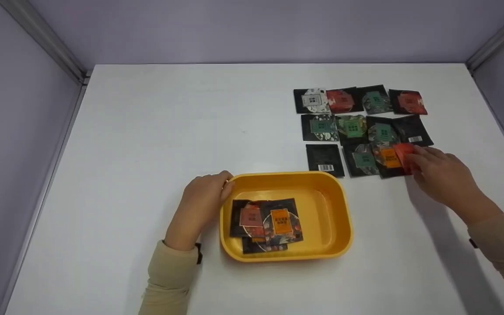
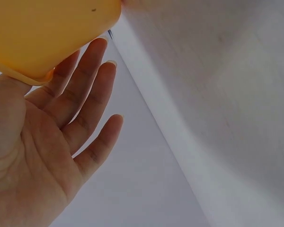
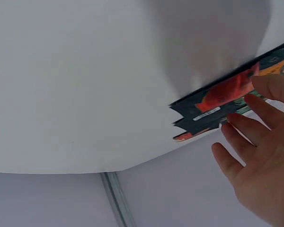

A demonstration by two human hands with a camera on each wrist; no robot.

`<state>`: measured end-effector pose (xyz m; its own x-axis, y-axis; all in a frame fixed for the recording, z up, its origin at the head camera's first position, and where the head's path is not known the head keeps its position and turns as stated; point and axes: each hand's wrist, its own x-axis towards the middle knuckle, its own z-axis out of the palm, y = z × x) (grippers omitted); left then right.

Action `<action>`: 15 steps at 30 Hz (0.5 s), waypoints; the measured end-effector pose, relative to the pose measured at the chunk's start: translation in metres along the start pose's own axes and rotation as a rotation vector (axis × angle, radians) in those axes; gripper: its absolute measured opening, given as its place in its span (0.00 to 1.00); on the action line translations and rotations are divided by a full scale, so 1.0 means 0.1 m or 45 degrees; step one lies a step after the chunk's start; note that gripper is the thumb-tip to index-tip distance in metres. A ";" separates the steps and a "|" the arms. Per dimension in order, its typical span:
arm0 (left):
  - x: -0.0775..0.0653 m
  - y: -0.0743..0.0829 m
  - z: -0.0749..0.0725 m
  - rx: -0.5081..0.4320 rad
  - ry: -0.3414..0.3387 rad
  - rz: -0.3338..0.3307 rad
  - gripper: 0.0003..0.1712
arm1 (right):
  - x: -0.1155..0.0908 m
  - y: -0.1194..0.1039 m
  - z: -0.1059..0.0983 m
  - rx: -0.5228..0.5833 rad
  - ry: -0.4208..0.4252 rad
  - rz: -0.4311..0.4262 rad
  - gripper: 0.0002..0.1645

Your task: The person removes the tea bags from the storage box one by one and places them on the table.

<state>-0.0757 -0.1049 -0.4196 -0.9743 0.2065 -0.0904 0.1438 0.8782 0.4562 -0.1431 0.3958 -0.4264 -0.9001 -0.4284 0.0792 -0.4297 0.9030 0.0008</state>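
Observation:
My left hand (image 1: 204, 197) grips the left rim of a yellow plastic tray (image 1: 322, 253). In the left wrist view its thumb lies over the rim (image 2: 38, 80) and the fingers spread below. In the tray lie overlapping dark sachets, the top one with an orange label (image 1: 281, 221) beside one with a red label (image 1: 251, 217). My right hand (image 1: 444, 177) is at the right end of the nearest sachet row, its fingertips at a red and black sachet (image 1: 403, 153). The right wrist view has these fingers loosely spread, with that sachet (image 3: 225, 92) flat on the table; contact is unclear.
Several sachets stand in three rows on the white table (image 1: 169, 122), including a white-labelled one (image 1: 313, 100) at the far left and a face-down one (image 1: 324, 159) close behind the tray. Pale panels (image 1: 252, 30) enclose the table at the back and sides.

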 end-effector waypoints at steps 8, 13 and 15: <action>-0.01 0.01 -0.01 -0.010 0.003 -0.009 0.17 | 0.13 -0.56 -0.25 0.055 0.135 -0.086 0.18; -0.01 0.01 -0.01 -0.010 -0.007 -0.011 0.17 | 0.15 -0.95 -0.41 0.087 0.180 -0.152 0.21; -0.01 0.01 -0.01 -0.006 -0.008 -0.004 0.17 | 0.13 -1.11 -0.46 0.097 0.175 -0.178 0.21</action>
<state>-0.0744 -0.1048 -0.4178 -0.9736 0.2063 -0.0976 0.1396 0.8767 0.4602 -0.1037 0.2916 -0.3796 -0.8155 -0.5358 0.2187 -0.5583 0.8279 -0.0535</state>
